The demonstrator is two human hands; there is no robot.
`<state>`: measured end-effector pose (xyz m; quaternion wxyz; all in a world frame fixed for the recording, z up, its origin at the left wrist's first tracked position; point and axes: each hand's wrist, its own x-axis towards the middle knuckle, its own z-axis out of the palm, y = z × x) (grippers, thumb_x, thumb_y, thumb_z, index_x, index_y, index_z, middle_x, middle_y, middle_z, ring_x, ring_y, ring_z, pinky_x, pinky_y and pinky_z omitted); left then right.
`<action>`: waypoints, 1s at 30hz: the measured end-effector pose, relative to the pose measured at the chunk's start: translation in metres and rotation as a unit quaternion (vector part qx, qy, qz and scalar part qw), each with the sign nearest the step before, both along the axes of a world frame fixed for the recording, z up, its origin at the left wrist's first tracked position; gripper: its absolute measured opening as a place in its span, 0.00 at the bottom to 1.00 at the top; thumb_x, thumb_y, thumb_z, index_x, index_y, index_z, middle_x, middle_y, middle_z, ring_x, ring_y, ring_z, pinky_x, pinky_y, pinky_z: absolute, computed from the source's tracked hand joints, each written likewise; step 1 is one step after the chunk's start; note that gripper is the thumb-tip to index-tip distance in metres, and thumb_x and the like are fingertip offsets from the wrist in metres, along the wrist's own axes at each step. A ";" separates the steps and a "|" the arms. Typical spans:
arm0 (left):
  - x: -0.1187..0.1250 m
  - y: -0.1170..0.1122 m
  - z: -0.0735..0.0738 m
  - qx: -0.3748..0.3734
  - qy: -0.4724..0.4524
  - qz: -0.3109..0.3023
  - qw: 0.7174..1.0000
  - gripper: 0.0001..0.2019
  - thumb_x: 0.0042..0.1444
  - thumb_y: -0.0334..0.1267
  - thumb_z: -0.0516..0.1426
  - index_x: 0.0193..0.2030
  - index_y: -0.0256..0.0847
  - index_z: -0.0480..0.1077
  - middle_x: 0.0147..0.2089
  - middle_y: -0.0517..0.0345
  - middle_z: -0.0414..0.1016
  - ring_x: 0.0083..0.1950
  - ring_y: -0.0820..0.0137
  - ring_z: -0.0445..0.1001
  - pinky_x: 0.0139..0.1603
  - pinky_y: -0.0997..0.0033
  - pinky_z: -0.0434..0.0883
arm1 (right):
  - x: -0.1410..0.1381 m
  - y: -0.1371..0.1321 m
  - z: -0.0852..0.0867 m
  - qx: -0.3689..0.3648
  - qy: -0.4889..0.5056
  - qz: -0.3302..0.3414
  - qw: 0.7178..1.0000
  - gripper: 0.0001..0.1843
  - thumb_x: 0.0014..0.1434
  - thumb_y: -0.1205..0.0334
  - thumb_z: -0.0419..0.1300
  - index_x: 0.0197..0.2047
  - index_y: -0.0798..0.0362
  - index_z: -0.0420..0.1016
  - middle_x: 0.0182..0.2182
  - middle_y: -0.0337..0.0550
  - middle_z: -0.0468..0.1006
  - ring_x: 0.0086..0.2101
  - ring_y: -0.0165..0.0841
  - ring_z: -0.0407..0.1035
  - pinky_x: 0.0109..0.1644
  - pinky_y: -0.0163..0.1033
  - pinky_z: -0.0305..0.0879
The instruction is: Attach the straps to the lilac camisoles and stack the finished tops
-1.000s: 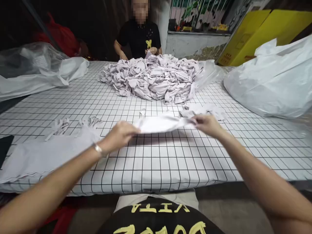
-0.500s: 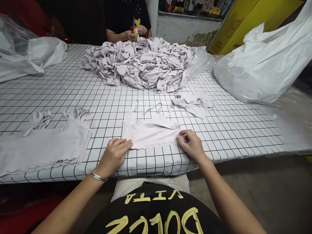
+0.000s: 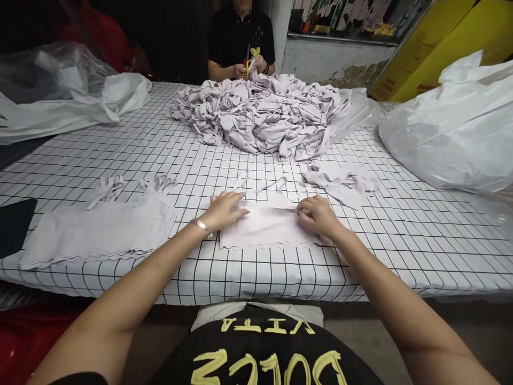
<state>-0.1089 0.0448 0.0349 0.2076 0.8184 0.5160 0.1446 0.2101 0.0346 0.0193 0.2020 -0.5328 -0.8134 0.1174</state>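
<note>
A pale lilac garment (image 3: 268, 227) with thin straps lies flat near the front edge of the grid-patterned table (image 3: 160, 155). My left hand (image 3: 224, 209) rests on its upper left part, fingers laid flat. My right hand (image 3: 317, 214) is at its upper right edge, fingers curled and pinching the cloth. To the left lies a neat stack of the same garments (image 3: 100, 232). A big heap of crumpled lilac garments (image 3: 264, 115) fills the far middle of the table.
A few loose garments (image 3: 344, 182) lie right of my hands. White plastic bags sit at the right (image 3: 452, 133) and far left (image 3: 68, 104). Across the table a person (image 3: 242, 45) handles cloth with scissors. A yellow box (image 3: 433, 48) stands behind.
The garment, held up in the air a second ago, was laid down by the table's edge. Both hands then moved from its lower corners to its upper edge.
</note>
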 end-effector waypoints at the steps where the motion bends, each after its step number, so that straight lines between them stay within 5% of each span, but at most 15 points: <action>1: 0.004 0.011 0.000 -0.041 0.015 -0.019 0.999 0.23 0.56 0.51 0.56 0.57 0.45 0.68 0.54 0.52 0.73 0.57 0.56 0.64 0.57 0.53 0.55 | 0.001 0.001 0.003 -0.049 0.046 -0.007 0.998 0.08 0.58 0.60 0.54 0.32 0.52 0.74 0.32 0.44 0.76 0.37 0.39 0.63 0.45 0.47 0.57; 5: 0.003 0.038 0.002 -0.165 0.035 -0.093 0.981 0.14 0.52 0.48 0.57 0.38 0.40 0.73 0.43 0.55 0.73 0.49 0.60 0.68 0.50 0.62 0.59 | 0.011 0.008 0.014 -0.276 0.203 0.014 0.939 0.11 0.60 0.52 0.53 0.37 0.51 0.68 0.27 0.36 0.68 0.28 0.30 0.61 0.32 0.37 0.57; 10: -0.028 0.051 0.014 -0.318 -0.004 -0.143 0.937 0.12 0.50 0.48 0.56 0.30 0.40 0.66 0.31 0.60 0.69 0.33 0.68 0.67 0.34 0.71 0.61 | 0.020 0.031 0.022 -0.388 0.152 0.072 0.906 0.24 0.49 0.52 0.67 0.46 0.50 0.66 0.22 0.28 0.62 0.23 0.26 0.57 0.28 0.33 0.53; 13: -0.030 0.043 0.018 -0.217 0.106 -0.096 0.966 0.09 0.45 0.39 0.60 0.33 0.41 0.69 0.36 0.55 0.73 0.40 0.61 0.71 0.43 0.63 0.65 | 0.013 0.037 0.022 -0.324 0.100 0.044 0.940 0.21 0.51 0.49 0.64 0.44 0.52 0.69 0.24 0.33 0.67 0.25 0.29 0.62 0.31 0.36 0.59; 15: -0.025 0.024 0.016 -0.057 0.125 -0.074 0.988 0.18 0.46 0.37 0.61 0.46 0.43 0.71 0.52 0.49 0.73 0.54 0.53 0.68 0.56 0.50 0.60 | 0.009 0.027 0.019 -0.179 0.076 -0.003 0.981 0.19 0.53 0.49 0.63 0.44 0.52 0.71 0.32 0.42 0.74 0.34 0.35 0.68 0.39 0.42 0.64; 17: -0.021 -0.008 0.010 0.060 0.094 -0.112 0.987 0.27 0.53 0.42 0.59 0.61 0.47 0.63 0.67 0.48 0.60 0.66 0.51 0.57 0.65 0.44 0.49 | 0.010 0.004 0.013 -0.040 0.055 0.001 0.998 0.16 0.56 0.51 0.61 0.44 0.51 0.73 0.42 0.48 0.76 0.44 0.41 0.68 0.50 0.50 0.62; 19: -0.022 -0.043 0.001 0.080 0.069 -0.194 0.975 0.31 0.58 0.49 0.56 0.68 0.53 0.54 0.72 0.53 0.50 0.71 0.55 0.50 0.68 0.47 0.43 | 0.019 -0.024 0.007 -0.013 0.027 0.079 0.996 0.13 0.59 0.51 0.60 0.43 0.49 0.75 0.45 0.47 0.77 0.49 0.42 0.67 0.55 0.53 0.58; 21: -0.028 -0.069 -0.008 0.058 0.056 -0.251 0.964 0.33 0.57 0.55 0.56 0.68 0.55 0.53 0.72 0.55 0.51 0.71 0.56 0.50 0.69 0.49 0.45 | 0.030 -0.044 0.004 -0.051 0.017 0.134 0.990 0.11 0.60 0.51 0.59 0.40 0.47 0.78 0.43 0.45 0.79 0.47 0.42 0.69 0.54 0.53 0.59; 23: -0.033 -0.076 -0.012 0.031 0.032 -0.260 0.965 0.29 0.58 0.56 0.56 0.65 0.54 0.59 0.68 0.55 0.60 0.68 0.57 0.57 0.67 0.52 0.50 | 0.033 -0.045 0.006 -0.047 0.038 0.091 0.994 0.12 0.61 0.52 0.58 0.36 0.48 0.79 0.38 0.45 0.80 0.42 0.40 0.71 0.51 0.51 0.62; 25: -0.033 -0.056 -0.010 0.018 -0.010 -0.187 0.982 0.20 0.62 0.52 0.53 0.57 0.48 0.68 0.59 0.54 0.71 0.60 0.61 0.67 0.62 0.57 0.59 | 0.018 -0.026 0.012 -0.016 0.082 0.015 0.996 0.13 0.62 0.52 0.57 0.32 0.50 0.77 0.33 0.45 0.79 0.37 0.38 0.71 0.45 0.47 0.65; 27: -0.027 -0.017 -0.005 0.029 -0.043 -0.033 0.998 0.16 0.64 0.49 0.50 0.45 0.41 0.73 0.48 0.51 0.76 0.50 0.63 0.72 0.53 0.62 0.65 | -0.017 0.001 0.017 -0.005 0.119 -0.002 0.993 0.14 0.61 0.53 0.57 0.30 0.52 0.75 0.31 0.45 0.77 0.34 0.37 0.70 0.40 0.43 0.67; 30: -0.013 0.050 -0.001 0.018 0.003 0.170 0.985 0.17 0.56 0.52 0.57 0.32 0.38 0.71 0.43 0.46 0.75 0.50 0.56 0.71 0.52 0.57 0.63 | -0.088 0.027 0.013 0.004 0.122 0.110 0.986 0.12 0.62 0.54 0.57 0.35 0.53 0.76 0.35 0.46 0.77 0.38 0.36 0.70 0.44 0.44 0.68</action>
